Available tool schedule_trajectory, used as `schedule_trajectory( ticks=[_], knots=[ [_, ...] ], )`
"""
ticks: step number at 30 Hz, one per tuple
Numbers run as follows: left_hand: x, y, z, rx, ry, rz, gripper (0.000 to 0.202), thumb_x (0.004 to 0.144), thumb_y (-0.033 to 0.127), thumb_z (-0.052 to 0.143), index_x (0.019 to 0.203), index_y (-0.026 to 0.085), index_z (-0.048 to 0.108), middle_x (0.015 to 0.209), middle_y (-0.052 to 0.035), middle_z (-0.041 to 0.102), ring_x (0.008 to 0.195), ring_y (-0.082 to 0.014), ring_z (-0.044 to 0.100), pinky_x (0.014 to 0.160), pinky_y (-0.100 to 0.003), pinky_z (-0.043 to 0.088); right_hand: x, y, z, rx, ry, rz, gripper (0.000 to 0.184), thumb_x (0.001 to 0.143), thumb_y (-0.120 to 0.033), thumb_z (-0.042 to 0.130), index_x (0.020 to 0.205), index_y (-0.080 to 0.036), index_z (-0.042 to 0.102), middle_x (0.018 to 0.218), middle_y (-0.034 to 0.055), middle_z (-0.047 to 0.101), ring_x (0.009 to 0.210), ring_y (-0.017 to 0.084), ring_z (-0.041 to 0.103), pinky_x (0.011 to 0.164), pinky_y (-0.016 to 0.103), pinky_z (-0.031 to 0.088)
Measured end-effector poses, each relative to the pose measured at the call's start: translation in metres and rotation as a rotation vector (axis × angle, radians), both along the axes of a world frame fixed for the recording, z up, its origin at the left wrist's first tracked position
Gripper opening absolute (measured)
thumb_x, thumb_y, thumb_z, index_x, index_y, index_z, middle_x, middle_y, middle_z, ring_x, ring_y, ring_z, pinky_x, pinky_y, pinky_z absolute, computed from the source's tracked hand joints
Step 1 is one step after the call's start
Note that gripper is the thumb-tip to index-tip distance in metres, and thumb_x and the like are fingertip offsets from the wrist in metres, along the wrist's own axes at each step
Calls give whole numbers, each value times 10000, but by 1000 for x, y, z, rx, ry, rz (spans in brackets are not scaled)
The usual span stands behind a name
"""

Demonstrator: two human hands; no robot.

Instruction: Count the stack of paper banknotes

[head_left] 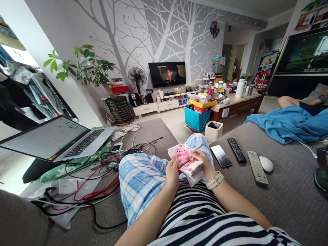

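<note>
Over my lap, both hands work with pink 100 banknotes. My left hand (pixel 173 171) is closed on a few fanned banknotes (pixel 182 155), its thumb at their lower left edge. A thicker folded stack of banknotes (pixel 191 167) sits just below them, its loose ends pointing down toward the striped shirt (pixel 197 201). My right hand (pixel 205 161) is closed around the right side of the stack, and its fingertips meet the upper notes' right edge. Part of its fingers is hidden behind the paper. A watch with a pale strap (pixel 215 180) is on the right wrist.
On the sofa to the right lie a phone (pixel 221 156), a black remote (pixel 236 150), a beige remote (pixel 257 167) and a white mouse (pixel 265 164). Tangled cables (pixel 102 184) and an open laptop (pixel 84 143) are left. A bin (pixel 213 131) stands ahead; another person's legs (pixel 294 102) show far right.
</note>
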State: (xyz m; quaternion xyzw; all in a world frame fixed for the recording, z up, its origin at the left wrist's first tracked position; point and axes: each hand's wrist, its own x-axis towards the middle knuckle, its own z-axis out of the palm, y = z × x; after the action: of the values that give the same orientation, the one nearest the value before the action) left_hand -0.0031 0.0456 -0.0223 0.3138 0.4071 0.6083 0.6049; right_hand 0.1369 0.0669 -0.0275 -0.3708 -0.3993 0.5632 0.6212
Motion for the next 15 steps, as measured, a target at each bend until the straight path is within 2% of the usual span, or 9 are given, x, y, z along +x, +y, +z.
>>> schedule_trajectory(
  ticks=[7, 15],
  knots=[
    [-1, 5, -6, -10, 15, 4, 326, 630, 337, 751, 889, 145, 702, 774, -52, 732, 612, -168, 633, 583, -263, 467, 0, -3, 4, -27, 47, 2, 269, 621, -375, 782, 675, -202, 582, 612, -32, 574, 550, 126, 471, 560, 279, 381],
    [-2, 16, -19, 25, -10, -20, 335, 632, 329, 764, 899, 133, 718, 831, -95, 751, 726, -230, 690, 649, -308, 508, 0, -2, 1, -47, 60, 22, 246, 619, -374, 785, 650, -195, 619, 631, -8, 611, 570, 146, 504, 590, 296, 397]
  ],
)
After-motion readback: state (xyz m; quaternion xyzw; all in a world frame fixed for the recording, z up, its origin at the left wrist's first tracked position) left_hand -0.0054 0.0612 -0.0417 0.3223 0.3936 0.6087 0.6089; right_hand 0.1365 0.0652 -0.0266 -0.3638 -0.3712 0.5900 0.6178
